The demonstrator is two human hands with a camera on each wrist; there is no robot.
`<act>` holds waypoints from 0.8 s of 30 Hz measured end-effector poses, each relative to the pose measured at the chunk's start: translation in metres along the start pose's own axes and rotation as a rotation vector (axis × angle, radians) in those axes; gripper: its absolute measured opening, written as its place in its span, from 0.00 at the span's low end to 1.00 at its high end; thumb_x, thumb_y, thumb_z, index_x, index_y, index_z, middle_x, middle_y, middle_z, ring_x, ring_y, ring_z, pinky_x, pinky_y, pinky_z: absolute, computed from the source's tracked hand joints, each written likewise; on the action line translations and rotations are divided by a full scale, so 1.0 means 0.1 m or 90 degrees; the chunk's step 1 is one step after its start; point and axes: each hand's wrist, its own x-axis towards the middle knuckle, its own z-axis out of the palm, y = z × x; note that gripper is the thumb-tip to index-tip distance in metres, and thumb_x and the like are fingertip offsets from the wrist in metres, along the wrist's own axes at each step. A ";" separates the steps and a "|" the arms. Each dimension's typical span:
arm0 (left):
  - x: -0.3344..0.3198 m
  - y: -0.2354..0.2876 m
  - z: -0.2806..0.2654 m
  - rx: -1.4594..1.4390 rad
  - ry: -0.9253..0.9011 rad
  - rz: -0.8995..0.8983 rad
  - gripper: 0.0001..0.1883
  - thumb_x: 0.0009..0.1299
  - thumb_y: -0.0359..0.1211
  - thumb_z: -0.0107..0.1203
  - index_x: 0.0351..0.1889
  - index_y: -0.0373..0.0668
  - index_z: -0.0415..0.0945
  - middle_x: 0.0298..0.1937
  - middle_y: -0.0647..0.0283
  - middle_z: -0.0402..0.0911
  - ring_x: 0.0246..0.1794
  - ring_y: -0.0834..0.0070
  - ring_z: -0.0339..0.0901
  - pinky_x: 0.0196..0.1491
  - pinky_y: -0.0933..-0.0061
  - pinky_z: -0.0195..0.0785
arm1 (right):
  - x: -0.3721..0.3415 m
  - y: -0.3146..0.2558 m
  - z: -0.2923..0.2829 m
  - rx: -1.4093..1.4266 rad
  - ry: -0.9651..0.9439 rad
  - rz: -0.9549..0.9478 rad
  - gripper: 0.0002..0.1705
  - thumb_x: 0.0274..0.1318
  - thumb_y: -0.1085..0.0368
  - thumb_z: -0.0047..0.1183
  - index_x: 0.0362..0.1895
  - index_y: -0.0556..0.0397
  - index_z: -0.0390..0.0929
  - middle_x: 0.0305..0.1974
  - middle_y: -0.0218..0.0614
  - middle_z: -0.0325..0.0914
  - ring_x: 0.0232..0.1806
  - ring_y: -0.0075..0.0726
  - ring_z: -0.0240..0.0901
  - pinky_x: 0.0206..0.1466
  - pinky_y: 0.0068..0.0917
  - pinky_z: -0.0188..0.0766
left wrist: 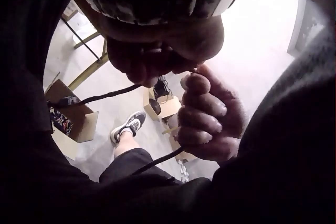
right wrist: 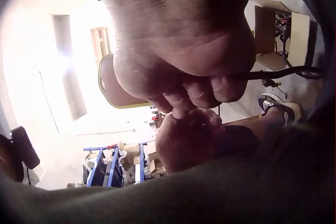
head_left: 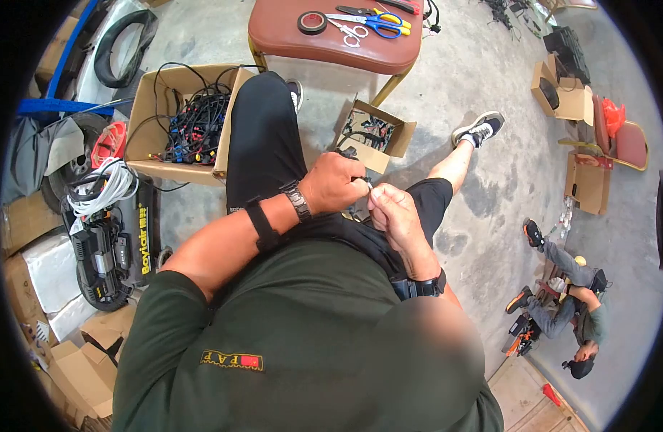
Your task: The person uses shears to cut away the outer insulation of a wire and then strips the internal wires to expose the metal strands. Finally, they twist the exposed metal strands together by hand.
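My left hand (head_left: 331,181) and right hand (head_left: 396,216) meet fingertip to fingertip above my lap. Both grip a black cable, its short end pinched between them; a small pale tip shows there in the head view, too small to make out. From the left hand (left wrist: 152,58) one stretch of cable (left wrist: 110,95) runs off to the left in the left wrist view. Another stretch leaves the curled fingers of the right hand (left wrist: 210,119) downward. In the right wrist view, dark cable (right wrist: 273,74) emerges beside the right hand's little finger.
Ahead stands a brown padded seat (head_left: 331,47) bearing black tape (head_left: 312,23), blue-handled scissors (head_left: 378,24) and small white-handled scissors (head_left: 352,33). A carton of tangled cables (head_left: 198,126) is at left, a smaller open carton (head_left: 400,140) beyond my hands. Another person (head_left: 587,324) sits far right.
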 end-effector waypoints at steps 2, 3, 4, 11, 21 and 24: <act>-0.02 -0.03 0.03 0.022 0.023 0.021 0.06 0.57 0.32 0.57 0.23 0.38 0.77 0.21 0.49 0.76 0.20 0.53 0.75 0.26 0.60 0.67 | -0.02 -0.01 0.02 0.007 0.000 0.008 0.16 0.71 0.59 0.50 0.30 0.55 0.75 0.15 0.18 0.59 0.14 0.13 0.47 0.18 0.18 0.43; -0.02 -0.05 0.03 0.027 0.033 0.050 0.06 0.57 0.32 0.57 0.22 0.38 0.77 0.20 0.50 0.75 0.20 0.53 0.75 0.26 0.60 0.67 | -0.02 -0.03 0.05 0.000 0.002 0.007 0.16 0.71 0.59 0.50 0.30 0.55 0.75 0.15 0.18 0.59 0.14 0.13 0.47 0.18 0.18 0.43; -0.02 -0.07 0.02 0.031 0.043 0.077 0.06 0.56 0.32 0.56 0.22 0.39 0.76 0.19 0.50 0.74 0.20 0.52 0.75 0.25 0.59 0.67 | -0.03 -0.03 0.07 -0.006 0.004 0.007 0.16 0.71 0.59 0.50 0.31 0.55 0.75 0.15 0.18 0.59 0.14 0.13 0.47 0.18 0.18 0.43; -0.05 -0.14 -0.05 0.058 0.041 0.104 0.06 0.54 0.32 0.57 0.20 0.40 0.74 0.18 0.53 0.74 0.19 0.52 0.74 0.23 0.59 0.66 | -0.04 0.01 0.08 -0.016 -0.020 0.021 0.15 0.71 0.59 0.50 0.32 0.55 0.75 0.16 0.18 0.59 0.15 0.13 0.47 0.18 0.18 0.43; -0.09 -0.13 -0.10 0.058 0.009 0.099 0.06 0.54 0.32 0.57 0.20 0.39 0.75 0.18 0.54 0.74 0.20 0.53 0.74 0.24 0.60 0.66 | -0.11 0.01 0.12 -0.057 -0.003 0.023 0.16 0.71 0.58 0.50 0.31 0.54 0.76 0.16 0.17 0.60 0.15 0.13 0.48 0.19 0.18 0.44; -0.03 -0.06 -0.11 0.045 -0.018 0.098 0.06 0.57 0.32 0.58 0.24 0.39 0.77 0.20 0.53 0.75 0.22 0.53 0.75 0.26 0.60 0.68 | -0.11 -0.01 0.00 -0.014 -0.027 0.026 0.17 0.72 0.57 0.50 0.31 0.55 0.75 0.16 0.18 0.59 0.15 0.13 0.47 0.18 0.18 0.44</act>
